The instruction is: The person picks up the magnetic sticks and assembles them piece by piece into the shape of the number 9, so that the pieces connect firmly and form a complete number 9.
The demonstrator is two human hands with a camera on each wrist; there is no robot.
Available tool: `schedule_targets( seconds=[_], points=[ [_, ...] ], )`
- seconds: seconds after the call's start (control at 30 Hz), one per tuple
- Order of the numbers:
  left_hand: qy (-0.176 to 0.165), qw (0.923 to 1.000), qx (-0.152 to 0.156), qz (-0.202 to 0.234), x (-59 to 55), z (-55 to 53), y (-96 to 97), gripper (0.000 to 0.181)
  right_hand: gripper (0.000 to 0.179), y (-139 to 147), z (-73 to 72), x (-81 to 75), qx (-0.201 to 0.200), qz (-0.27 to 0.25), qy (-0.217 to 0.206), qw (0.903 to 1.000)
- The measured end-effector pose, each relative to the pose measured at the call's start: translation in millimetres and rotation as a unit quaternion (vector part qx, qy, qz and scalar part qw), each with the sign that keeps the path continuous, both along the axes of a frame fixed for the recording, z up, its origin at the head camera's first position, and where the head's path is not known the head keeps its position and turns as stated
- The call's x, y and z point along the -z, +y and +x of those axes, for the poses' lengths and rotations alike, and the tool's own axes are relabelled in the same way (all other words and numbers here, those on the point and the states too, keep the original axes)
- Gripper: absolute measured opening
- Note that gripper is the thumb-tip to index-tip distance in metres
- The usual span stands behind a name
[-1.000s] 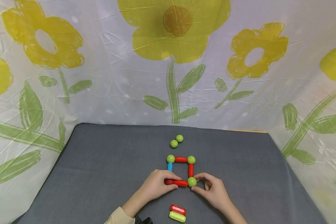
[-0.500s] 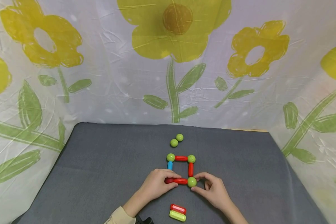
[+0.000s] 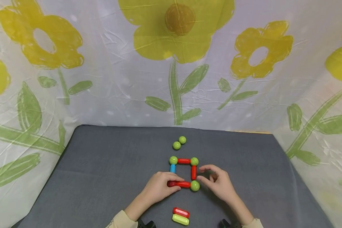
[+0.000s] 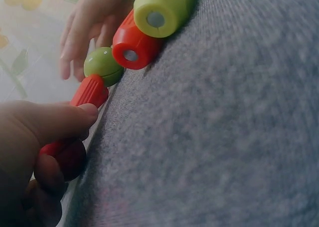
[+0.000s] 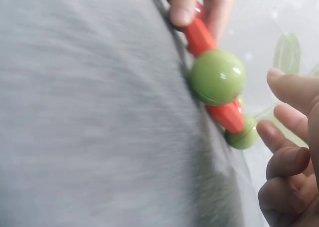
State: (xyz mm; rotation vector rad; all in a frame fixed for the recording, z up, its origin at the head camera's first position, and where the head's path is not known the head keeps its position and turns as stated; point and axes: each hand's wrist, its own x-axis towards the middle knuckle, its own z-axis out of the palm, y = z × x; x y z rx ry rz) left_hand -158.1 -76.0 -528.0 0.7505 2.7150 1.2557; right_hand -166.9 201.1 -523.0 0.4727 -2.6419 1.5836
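A square of magnetic rods and balls lies on the table. My left hand (image 3: 159, 187) pinches its front red magnetic rod (image 3: 185, 184) between thumb and fingers, close to a dark red ball (image 4: 74, 161) partly hidden by the fingers. At that rod's right end sits a green ball (image 3: 195, 186). My right hand (image 3: 218, 183) hovers just right of the square, fingers loosely bent and holding nothing. Beside it runs the right red rod (image 3: 193, 173). A blue rod (image 3: 172, 168) makes the left side, its near end covered by my left hand; another red rod (image 3: 184, 161) joins two green balls behind.
Two loose green balls (image 3: 176, 145) lie beyond the square. Nearer me, a spare red rod (image 3: 181, 212) and a yellow-green rod (image 3: 180, 219) lie side by side. Flower-printed cloth (image 3: 125, 76) hangs behind the dark grey table (image 3: 108, 158).
My right hand has let go of the front right green ball and moved up and slightly right. My left hand keeps its grip; the front rod has shifted slightly away from me.
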Motion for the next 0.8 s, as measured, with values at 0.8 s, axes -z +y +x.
schedule_targets(
  seconds=[0.8],
  points=[
    [-0.006,0.9999,0.006,-0.007,-1.4,-0.4,-0.9,0.024,0.035,-13.4,-52.9,13.9,-0.007,0.026,-0.027,0.9993]
  ],
)
